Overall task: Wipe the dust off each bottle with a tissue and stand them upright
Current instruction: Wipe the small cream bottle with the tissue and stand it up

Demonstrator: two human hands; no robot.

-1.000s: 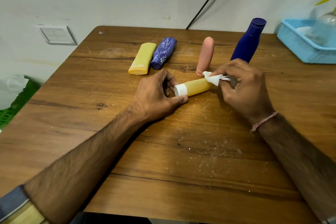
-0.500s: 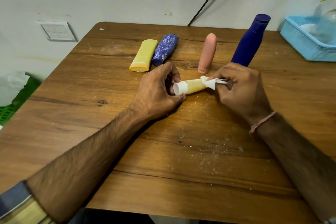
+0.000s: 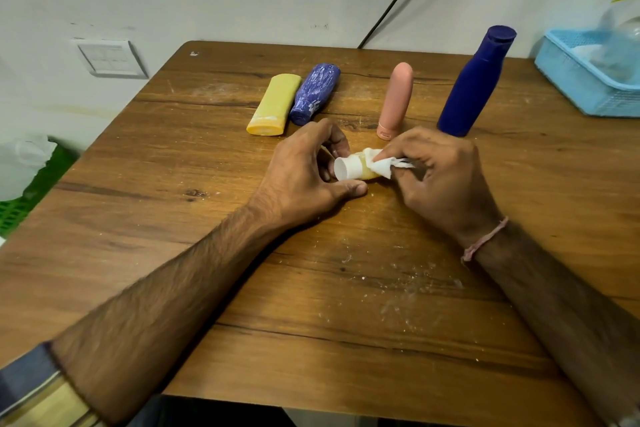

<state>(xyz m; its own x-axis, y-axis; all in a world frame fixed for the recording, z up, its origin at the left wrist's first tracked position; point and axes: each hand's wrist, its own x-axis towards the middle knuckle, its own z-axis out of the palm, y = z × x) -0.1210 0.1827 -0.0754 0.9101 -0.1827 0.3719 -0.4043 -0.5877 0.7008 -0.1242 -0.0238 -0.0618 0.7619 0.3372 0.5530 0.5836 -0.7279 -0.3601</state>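
A small yellow bottle with a white cap (image 3: 350,168) lies on its side at the table's middle. My left hand (image 3: 304,173) grips its cap end with fingers and thumb. My right hand (image 3: 440,177) pinches a white tissue (image 3: 382,163) and presses it against the bottle's body, which it mostly hides. A pink bottle (image 3: 396,99) and a tall dark blue bottle (image 3: 474,83) stand upright behind my hands. A flat yellow bottle (image 3: 273,104) and a dusty blue bottle (image 3: 313,94) lie on their sides at the back left.
The wooden table (image 3: 173,201) carries white dust flecks near the front middle. A light blue basket (image 3: 581,87) holding clear plastic sits at the back right edge. A black cable runs up the wall. A green crate stands on the floor at left.
My right hand has slid the tissue along the bottle toward the cap, covering more of its body. My left hand keeps its grip on the cap end.
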